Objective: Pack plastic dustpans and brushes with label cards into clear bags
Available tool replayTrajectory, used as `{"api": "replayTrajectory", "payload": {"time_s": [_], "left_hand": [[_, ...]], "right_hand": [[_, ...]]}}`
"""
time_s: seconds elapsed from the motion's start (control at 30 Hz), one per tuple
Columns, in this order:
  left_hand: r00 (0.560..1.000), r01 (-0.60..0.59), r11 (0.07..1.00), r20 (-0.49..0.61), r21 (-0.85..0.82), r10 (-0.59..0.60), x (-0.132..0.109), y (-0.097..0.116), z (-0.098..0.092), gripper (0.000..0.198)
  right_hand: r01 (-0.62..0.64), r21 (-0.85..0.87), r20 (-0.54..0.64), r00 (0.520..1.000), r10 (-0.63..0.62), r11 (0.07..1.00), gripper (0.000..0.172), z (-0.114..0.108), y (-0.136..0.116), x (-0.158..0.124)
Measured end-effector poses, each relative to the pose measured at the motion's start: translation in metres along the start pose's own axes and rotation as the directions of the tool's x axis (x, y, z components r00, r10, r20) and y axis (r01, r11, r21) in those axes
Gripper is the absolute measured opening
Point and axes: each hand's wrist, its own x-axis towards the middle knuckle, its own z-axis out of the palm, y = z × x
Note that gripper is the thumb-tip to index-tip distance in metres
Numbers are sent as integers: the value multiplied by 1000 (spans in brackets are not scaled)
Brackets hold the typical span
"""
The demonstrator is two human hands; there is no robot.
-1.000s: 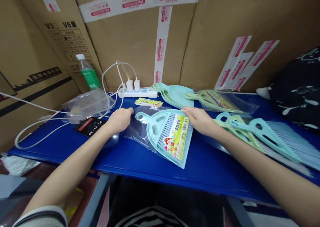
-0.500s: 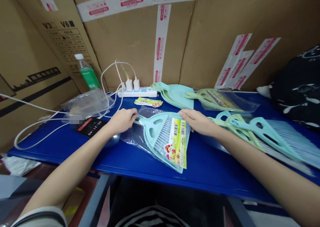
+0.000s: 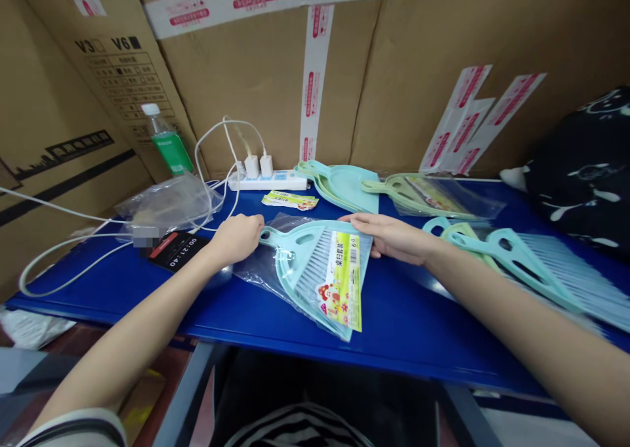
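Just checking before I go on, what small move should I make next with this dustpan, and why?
Probably smooth the loose clear bag against the dustpan. The plastic bulges out past the dustpan's lower-left edge, while your left hand sits at the handle and your right hand at the upper right edge, so both are well placed.

place: packing storeroom | signs: taped cardboard cartons (image 3: 256, 92), blue bench (image 3: 403, 329), bagged dustpan-and-brush sets (image 3: 315, 276)
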Motion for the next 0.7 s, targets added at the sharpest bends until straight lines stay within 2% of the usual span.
{"api": "replayTrajectory", "payload": {"time_s": [0.2,0.33,0.37,0.47,0.5,0.57,0.63,0.7], "left_hand": [[1000,21,999,23,51,-22,-1,2,0,35],[999,38,995,17,97,-40,-1,3,1,36],[998,51,993,18,107,-53,-2,3,1,36],[996,85,989,21,122,-88,-3,3,-1,36],[995,90,988,21,125,-93,-3,3,-2,36],[995,92,987,24,130,-95,-4,3,-3,36],[995,91,986,29,137,-96,-4,2,-3,36],[995,86,986,29,142,-91,-4,2,-2,37]], "right_hand": [[-14,65,-64,998,18,998,13,7,-3,-4],[-35,12,-31,999,35,999,16,5,-2,-4],[-23,-24,0,1000,23,999,23,3,-2,-5],[81,-179,113,992,-61,981,62,-4,-2,-7],[128,-240,154,984,-92,962,72,-6,-2,-8],[206,-370,232,965,-125,906,78,-7,-3,-12],[265,-515,270,953,-139,816,74,-5,-4,-16],[307,-642,259,949,-178,703,70,-3,-3,-19]]}}
